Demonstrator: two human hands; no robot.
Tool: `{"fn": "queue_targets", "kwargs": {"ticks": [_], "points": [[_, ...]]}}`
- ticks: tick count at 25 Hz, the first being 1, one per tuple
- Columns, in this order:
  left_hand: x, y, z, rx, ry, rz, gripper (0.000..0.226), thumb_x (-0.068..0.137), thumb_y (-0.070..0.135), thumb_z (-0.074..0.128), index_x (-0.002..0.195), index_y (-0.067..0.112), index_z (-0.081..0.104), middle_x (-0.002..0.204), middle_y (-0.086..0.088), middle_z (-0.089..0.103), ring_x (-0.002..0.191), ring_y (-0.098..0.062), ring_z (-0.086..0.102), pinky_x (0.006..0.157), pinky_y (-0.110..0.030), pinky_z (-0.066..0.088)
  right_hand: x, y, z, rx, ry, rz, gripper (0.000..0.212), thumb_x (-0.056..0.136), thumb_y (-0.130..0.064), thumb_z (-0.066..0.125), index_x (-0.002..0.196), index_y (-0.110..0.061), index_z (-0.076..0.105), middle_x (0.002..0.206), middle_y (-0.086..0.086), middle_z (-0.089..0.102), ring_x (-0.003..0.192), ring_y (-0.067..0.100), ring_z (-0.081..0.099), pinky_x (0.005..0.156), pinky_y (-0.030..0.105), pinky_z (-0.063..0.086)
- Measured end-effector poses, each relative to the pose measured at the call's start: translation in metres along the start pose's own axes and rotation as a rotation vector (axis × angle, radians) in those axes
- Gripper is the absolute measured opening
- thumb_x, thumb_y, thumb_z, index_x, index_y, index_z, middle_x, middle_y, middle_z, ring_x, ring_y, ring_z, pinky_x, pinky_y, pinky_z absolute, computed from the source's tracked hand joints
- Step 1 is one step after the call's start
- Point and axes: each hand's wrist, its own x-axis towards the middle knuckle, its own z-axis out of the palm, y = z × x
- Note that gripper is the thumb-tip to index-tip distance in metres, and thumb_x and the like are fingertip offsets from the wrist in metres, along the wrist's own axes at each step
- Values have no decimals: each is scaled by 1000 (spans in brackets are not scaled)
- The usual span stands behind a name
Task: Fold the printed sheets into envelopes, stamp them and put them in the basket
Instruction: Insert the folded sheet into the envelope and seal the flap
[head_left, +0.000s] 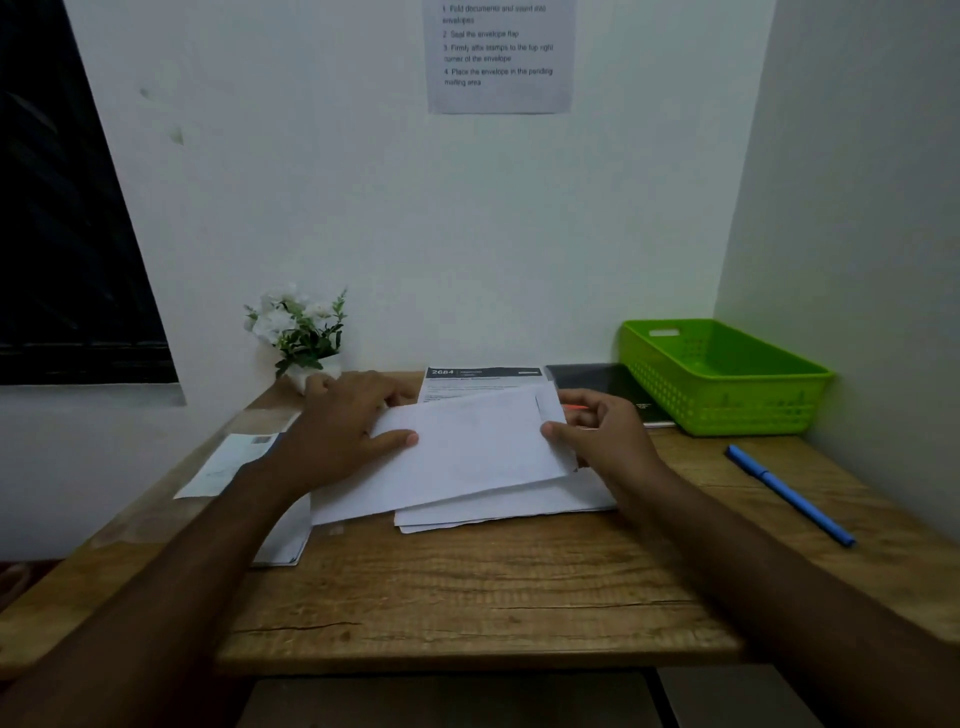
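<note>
A white envelope (470, 452) lies tilted on top of a small pile of white sheets (498, 512) in the middle of the wooden desk (467, 587). My left hand (343, 421) holds its left end, thumb on top. My right hand (602, 431) pinches its right end, thumb on the top face. Behind the envelope lies a printed sheet (480, 382) with a dark header. The green basket (722, 374) stands at the back right against the wall and looks empty.
A blue pen (789, 493) lies on the right of the desk. A dark notebook (608, 384) sits left of the basket. A potted white-flower plant (301, 332) stands at the back left. More papers (228, 462) lie at the left edge. An instruction sheet (498, 52) hangs on the wall.
</note>
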Motion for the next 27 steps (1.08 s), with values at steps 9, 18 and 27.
{"fn": "queue_targets", "kwargs": {"ticks": [9, 18, 27], "points": [[59, 49, 50, 271, 64, 83, 115, 56, 86, 49, 146, 23, 15, 142, 1, 36, 127, -18, 35, 110, -52, 12, 47, 1, 14, 255, 58, 65, 31, 83, -7, 70, 111, -17, 63, 96, 2, 73, 93, 22, 69, 80, 45, 58], [66, 41, 60, 279, 171, 137, 109, 58, 75, 56, 144, 16, 26, 123, -6, 47, 108, -21, 42, 90, -40, 26, 49, 17, 25, -481, 49, -376, 79, 82, -19, 73, 148, -16, 30, 124, -8, 46, 103, 3, 43, 72, 4, 35], [58, 38, 56, 287, 109, 104, 122, 51, 88, 47, 147, 17, 22, 122, -6, 45, 108, -21, 40, 91, -41, 23, 47, 10, 19, -102, 125, -261, 29, 88, -7, 51, 108, -20, 68, 86, 6, 71, 72, 17, 62, 60, 31, 50]]}}
